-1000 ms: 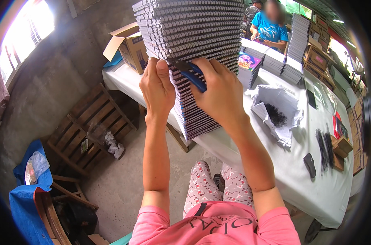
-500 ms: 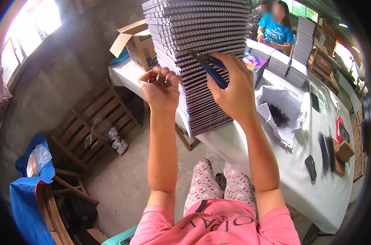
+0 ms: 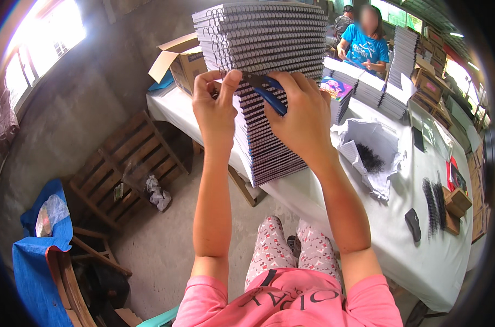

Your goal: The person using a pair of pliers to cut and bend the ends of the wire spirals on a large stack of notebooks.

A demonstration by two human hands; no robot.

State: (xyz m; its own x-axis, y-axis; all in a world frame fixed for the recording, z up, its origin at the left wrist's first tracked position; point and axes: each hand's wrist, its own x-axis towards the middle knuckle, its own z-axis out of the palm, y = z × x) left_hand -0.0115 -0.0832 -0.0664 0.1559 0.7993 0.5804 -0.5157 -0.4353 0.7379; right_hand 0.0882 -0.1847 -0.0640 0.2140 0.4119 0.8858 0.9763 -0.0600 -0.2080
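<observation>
A tall stack of spiral-bound notebooks (image 3: 280, 46) rises from the table in front of me, its dark coils facing my way. My right hand (image 3: 303, 117) is wrapped round the blue handles of wire cutters (image 3: 272, 100), whose dark jaws point left at the coil ends along the stack's corner. At that same corner my left hand (image 3: 215, 111) is closed, thumb and forefinger pinched by the cutters' tip. Small dark curled pieces (image 3: 215, 94) show partly between its fingers; the rest of them is hidden.
A crumpled white wrapper (image 3: 396, 158) holding black coil scraps (image 3: 367, 156) lies on the white-covered table (image 3: 362, 218). Other notebook stacks (image 3: 403, 60) stand beyond, near a person in a blue shirt (image 3: 366, 49). Left are an open carton (image 3: 187, 68) and a wooden pallet (image 3: 130, 169).
My left hand has turned from palm-up with the curled pieces showing to a pinch at the stack's corner. The cutters have shifted slightly left and lower on the stack.
</observation>
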